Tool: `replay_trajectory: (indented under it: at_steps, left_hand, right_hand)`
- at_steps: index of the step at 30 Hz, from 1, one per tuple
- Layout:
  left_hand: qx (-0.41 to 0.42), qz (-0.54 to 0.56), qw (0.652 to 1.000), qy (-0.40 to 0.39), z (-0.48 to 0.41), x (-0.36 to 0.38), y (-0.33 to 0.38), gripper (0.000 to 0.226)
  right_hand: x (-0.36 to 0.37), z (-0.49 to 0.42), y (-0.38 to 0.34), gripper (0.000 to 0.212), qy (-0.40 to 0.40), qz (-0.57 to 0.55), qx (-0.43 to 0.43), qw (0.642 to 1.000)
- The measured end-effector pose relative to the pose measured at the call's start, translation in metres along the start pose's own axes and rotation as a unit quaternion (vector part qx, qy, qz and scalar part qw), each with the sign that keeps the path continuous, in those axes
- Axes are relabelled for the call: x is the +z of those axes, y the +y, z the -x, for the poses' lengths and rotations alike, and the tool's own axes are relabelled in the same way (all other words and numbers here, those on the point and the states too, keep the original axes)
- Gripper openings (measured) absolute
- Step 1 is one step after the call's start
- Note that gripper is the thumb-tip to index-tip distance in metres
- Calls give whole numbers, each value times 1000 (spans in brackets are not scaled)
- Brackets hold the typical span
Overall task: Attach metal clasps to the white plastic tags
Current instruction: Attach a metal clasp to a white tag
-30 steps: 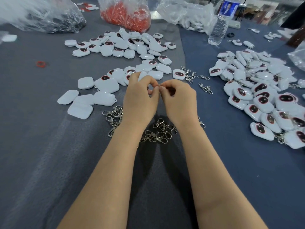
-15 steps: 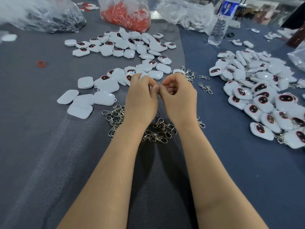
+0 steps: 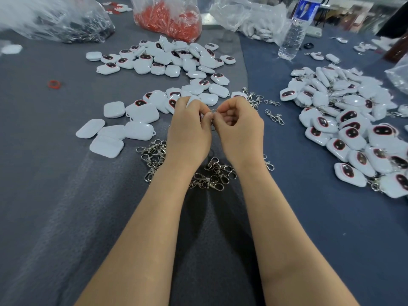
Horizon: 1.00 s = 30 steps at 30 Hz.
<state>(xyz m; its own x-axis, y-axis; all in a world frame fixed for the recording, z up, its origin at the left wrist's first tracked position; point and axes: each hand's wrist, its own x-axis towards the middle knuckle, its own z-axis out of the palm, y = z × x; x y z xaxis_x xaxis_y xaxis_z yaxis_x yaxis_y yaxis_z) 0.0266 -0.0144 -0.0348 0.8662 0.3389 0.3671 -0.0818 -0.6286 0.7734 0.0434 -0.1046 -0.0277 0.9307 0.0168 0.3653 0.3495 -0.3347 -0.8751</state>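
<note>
Metal clasp (image 3: 213, 111) pinched by curled fingers (image 3: 221, 111), left hand (image 3: 187, 131) and right hand (image 3: 241, 131); glossy tags (image 3: 141, 112) nearby.

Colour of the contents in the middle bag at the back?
Red-orange contents, clearest in the head view.

Clasps (image 3: 212, 175): heap nearest, centre
Tags (image 3: 141, 113): spread behind and left of clasps; second pile (image 3: 353, 133) at right
Bags (image 3: 170, 18): along far edge; bottle (image 3: 291, 38) right of them
</note>
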Motion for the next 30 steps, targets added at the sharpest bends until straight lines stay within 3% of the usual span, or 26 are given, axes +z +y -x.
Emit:
replay_trajectory:
  at_steps: [15, 21, 30]
  left_hand:
    - [11, -14, 1000, 3, 0, -1, 0, 7]
    - [33, -28, 999, -9, -1, -1, -4, 7]
    - [76, 39, 995, -42, -3, -11, -10, 12]
  right_hand:
    - [0, -1, 1, 12, -6, -2, 3, 1000]
    - [-2, -4, 6, 20, -47, 3, 12, 999]
    - [-12, -10, 8, 27, -72, -57, 26, 995]
